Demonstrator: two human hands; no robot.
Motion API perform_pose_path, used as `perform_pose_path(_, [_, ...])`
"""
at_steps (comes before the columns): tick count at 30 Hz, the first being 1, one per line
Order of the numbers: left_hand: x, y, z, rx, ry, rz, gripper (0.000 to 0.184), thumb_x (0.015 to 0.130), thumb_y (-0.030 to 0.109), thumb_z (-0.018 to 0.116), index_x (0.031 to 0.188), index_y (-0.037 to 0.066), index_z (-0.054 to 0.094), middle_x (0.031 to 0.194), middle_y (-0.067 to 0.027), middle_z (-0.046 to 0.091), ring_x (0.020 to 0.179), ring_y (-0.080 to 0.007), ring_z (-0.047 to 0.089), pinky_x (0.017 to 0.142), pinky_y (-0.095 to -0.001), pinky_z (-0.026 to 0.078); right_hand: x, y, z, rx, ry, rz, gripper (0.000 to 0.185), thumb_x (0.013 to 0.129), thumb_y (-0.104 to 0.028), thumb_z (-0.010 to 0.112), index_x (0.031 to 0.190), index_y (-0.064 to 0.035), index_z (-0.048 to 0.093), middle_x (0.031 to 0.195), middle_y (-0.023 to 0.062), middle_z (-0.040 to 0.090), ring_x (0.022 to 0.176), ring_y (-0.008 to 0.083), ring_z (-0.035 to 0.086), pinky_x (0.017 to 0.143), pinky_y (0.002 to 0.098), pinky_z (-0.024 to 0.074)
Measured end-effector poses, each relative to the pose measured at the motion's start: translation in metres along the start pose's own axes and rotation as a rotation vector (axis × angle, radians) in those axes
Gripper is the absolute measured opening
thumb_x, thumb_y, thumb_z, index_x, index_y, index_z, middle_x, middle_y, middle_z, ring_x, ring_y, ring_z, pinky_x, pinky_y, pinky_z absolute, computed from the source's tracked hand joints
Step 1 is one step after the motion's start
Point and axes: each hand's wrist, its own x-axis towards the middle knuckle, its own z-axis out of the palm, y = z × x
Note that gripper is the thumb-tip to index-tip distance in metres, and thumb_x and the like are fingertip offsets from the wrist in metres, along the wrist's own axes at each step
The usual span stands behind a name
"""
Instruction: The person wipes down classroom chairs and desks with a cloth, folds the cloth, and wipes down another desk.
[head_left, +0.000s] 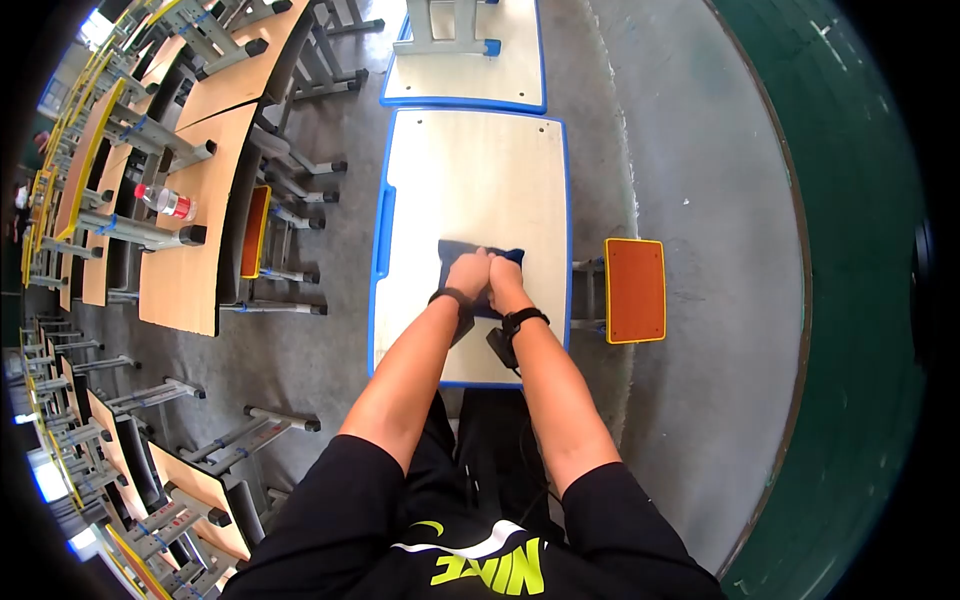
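A dark navy cloth lies bunched on the pale desk top, which has a blue rim. My left hand is closed on the cloth, its fingers pressed in. Right beside it, touching, my right hand is also closed on the cloth. Both hands meet near the cloth's middle, and part of the cloth is hidden beneath them. Each wrist wears a black strap with a small dark device.
An orange stool with a yellow rim stands right of the desk. Another blue-rimmed desk adjoins the far edge, bearing an upturned grey-legged seat. At left, rows of wooden desks hold upturned stools and a red-capped bottle.
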Motion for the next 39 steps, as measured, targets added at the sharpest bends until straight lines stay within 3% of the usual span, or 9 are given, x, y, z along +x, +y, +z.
perform_pose_path(8, [0.079, 0.045, -0.023, 0.003, -0.02, 0.014, 0.065, 0.108, 0.047, 0.033, 0.089, -0.008, 0.063, 0.068, -0.0254, 0.063, 0.056, -0.0409, 0.064, 0.051, -0.0512, 0.049, 0.04, -0.085, 0.017, -0.036, -0.085, 0.099, 0.037, 0.099, -0.041, 0.053, 0.07, -0.0175, 0.048, 0.058, -0.0001, 0.043, 0.044, 0.0166, 0.035, 0.043, 0.035, 0.0223])
perform_pose_path(14, [0.124, 0.065, -0.039, -0.105, -0.069, 0.183, 0.06, 0.107, 0.051, 0.032, 0.082, 0.001, 0.053, 0.058, -0.0136, 0.047, 0.045, -0.0263, 0.044, 0.042, -0.0409, 0.032, 0.071, -0.136, 0.028, -0.053, -0.169, 0.096, 0.037, 0.098, -0.04, 0.05, 0.067, -0.0218, 0.04, 0.056, -0.0031, 0.037, 0.042, 0.0141, 0.03, 0.041, 0.0328, 0.0204])
perform_pose_path(17, [0.143, 0.079, -0.044, -0.128, -0.073, 0.061, 0.056, 0.108, 0.05, 0.032, 0.077, 0.006, 0.048, 0.057, -0.0086, 0.041, 0.045, -0.0223, 0.04, 0.042, -0.0373, 0.027, 0.083, -0.151, 0.032, -0.086, -0.198, 0.096, 0.037, 0.097, -0.039, 0.051, 0.067, -0.022, 0.039, 0.056, -0.0034, 0.036, 0.043, 0.0139, 0.03, 0.042, 0.0323, 0.0203])
perform_pose_path(18, [0.14, 0.087, -0.048, -0.163, -0.078, 0.019, 0.056, 0.108, 0.05, 0.032, 0.075, 0.007, 0.046, 0.057, -0.0069, 0.039, 0.044, -0.0209, 0.039, 0.042, -0.036, 0.025, 0.084, -0.157, 0.031, -0.077, -0.208, 0.051, 0.03, 0.094, -0.029, 0.051, 0.07, -0.0117, 0.044, 0.061, 0.007, 0.041, 0.048, 0.0226, 0.04, 0.044, 0.0418, 0.0273])
perform_pose_path(21, [0.11, 0.111, -0.063, -0.275, -0.103, -0.039, 0.055, 0.108, 0.049, 0.032, 0.073, 0.009, 0.044, 0.055, -0.0043, 0.037, 0.044, -0.0181, 0.035, 0.042, -0.0349, 0.024, 0.081, -0.167, 0.031, -0.069, -0.214, 0.074, 0.025, 0.093, -0.026, 0.051, 0.073, -0.0118, 0.045, 0.062, 0.0048, 0.042, 0.046, 0.0189, 0.037, 0.043, 0.0378, 0.027])
perform_pose_path(27, [0.144, 0.074, -0.046, -0.234, -0.07, 0.182, 0.055, 0.109, 0.052, 0.029, 0.076, 0.011, 0.044, 0.058, -0.0018, 0.036, 0.045, -0.0162, 0.033, 0.044, -0.0343, 0.024, 0.078, -0.174, 0.033, -0.112, -0.195, 0.084, 0.021, 0.092, -0.023, 0.05, 0.073, -0.0146, 0.045, 0.062, 0.0016, 0.042, 0.044, 0.0152, 0.035, 0.041, 0.0331, 0.0255])
perform_pose_path(29, [0.121, 0.107, -0.058, -0.293, -0.101, -0.11, 0.055, 0.109, 0.052, 0.029, 0.076, 0.011, 0.044, 0.058, -0.0018, 0.036, 0.045, -0.0163, 0.033, 0.044, -0.0344, 0.024, 0.082, -0.174, 0.032, -0.133, -0.207, 0.077, 0.022, 0.092, -0.024, 0.049, 0.072, -0.0149, 0.045, 0.062, 0.0013, 0.042, 0.044, 0.0154, 0.035, 0.041, 0.0329, 0.0258])
perform_pose_path(32, [0.129, 0.107, -0.061, -0.266, -0.095, -0.156, 0.065, 0.108, 0.047, 0.029, 0.095, -0.005, 0.064, 0.074, -0.0172, 0.065, 0.054, -0.0283, 0.06, 0.049, -0.0448, 0.046, 0.078, -0.181, 0.031, -0.171, -0.275, 0.035, 0.023, 0.092, -0.024, 0.048, 0.071, -0.0153, 0.044, 0.061, 0.0008, 0.043, 0.044, 0.0155, 0.035, 0.041, 0.0332, 0.0253])
perform_pose_path(39, [0.132, 0.112, -0.069, -0.469, -0.168, -0.177, 0.057, 0.11, 0.048, 0.028, 0.086, 0.003, 0.055, 0.062, -0.0071, 0.049, 0.046, -0.0198, 0.045, 0.042, -0.0355, 0.033, 0.082, -0.215, 0.023, -0.373, -0.467, -0.07, 0.03, 0.093, -0.031, 0.051, 0.067, -0.0195, 0.042, 0.055, -0.0046, 0.036, 0.042, 0.0102, 0.029, 0.042, 0.0292, 0.0196])
